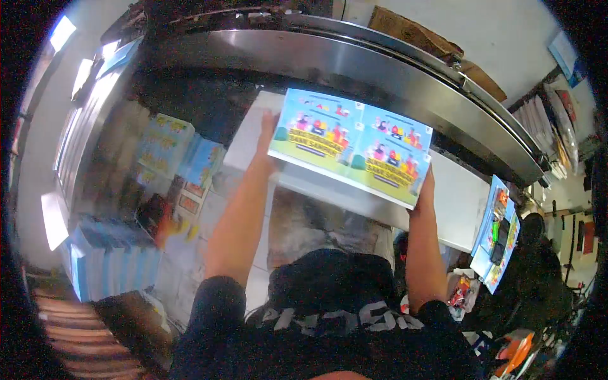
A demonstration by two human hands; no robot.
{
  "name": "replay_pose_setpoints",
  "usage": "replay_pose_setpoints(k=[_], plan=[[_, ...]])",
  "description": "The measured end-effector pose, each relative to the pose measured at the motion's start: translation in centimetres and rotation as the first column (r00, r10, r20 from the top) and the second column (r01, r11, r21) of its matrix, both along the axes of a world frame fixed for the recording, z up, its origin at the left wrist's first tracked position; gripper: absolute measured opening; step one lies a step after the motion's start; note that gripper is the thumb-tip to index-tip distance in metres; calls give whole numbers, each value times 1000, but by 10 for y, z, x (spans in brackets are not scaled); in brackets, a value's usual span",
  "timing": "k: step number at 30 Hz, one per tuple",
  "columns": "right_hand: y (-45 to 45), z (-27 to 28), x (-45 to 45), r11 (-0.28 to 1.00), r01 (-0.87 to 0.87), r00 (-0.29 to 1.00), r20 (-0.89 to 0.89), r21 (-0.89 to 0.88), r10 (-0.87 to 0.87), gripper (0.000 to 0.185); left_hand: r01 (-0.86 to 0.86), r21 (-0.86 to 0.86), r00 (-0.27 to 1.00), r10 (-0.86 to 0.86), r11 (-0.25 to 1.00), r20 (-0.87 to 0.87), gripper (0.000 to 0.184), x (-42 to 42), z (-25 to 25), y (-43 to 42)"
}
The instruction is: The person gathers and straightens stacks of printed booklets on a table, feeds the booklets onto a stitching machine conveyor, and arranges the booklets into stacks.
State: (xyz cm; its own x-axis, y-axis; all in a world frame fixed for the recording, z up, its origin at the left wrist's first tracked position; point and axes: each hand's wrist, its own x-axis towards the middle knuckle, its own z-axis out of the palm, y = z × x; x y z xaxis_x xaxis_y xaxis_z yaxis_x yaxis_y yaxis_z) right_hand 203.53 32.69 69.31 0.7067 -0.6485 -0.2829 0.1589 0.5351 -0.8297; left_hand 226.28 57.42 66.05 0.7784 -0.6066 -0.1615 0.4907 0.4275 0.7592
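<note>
A stack of printed sheets (351, 145) is held up in front of me, slightly tilted. Two matching light-blue covers with cartoon figures and yellow lettering lie side by side on its top sheet. My left hand (268, 134) grips the left edge, its fingers partly hidden by the stack. On the opposite short edge, my right hand (426, 192) is closed around the paper, with most of its fingers out of sight. Below and behind the stack lies a white work surface (456, 202).
A long metal machine beam (316, 54) runs behind the work surface, with brown cardboard (415, 31) on top. Blue-and-white paper bundles (114, 259) stand at lower left, near more printed stacks (164, 145). At right, printed sheets (486, 253) carry a dark object (502, 233).
</note>
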Motion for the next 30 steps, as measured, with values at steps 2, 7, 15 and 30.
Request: replay_pose_setpoints(k=[2,7,15,30], plan=[[-37,-16,-29,998,31,997,75,52,-35,47,90,-124,990,-103,988,-96,78,-38,5,-37],[-48,-24,-72,926,311,949,-14,212,-315,53,-89,79,987,99,993,-127,64,-49,-22,-62],[24,8,-127,992,59,998,-23,116,-56,41,-128,-58,991,124,990,-54,57,-34,-54,-58],[-5,78,-89,-164,-332,881,-243,-929,-407,70,-352,439,540,-203,827,817,66,-78,34,-49]])
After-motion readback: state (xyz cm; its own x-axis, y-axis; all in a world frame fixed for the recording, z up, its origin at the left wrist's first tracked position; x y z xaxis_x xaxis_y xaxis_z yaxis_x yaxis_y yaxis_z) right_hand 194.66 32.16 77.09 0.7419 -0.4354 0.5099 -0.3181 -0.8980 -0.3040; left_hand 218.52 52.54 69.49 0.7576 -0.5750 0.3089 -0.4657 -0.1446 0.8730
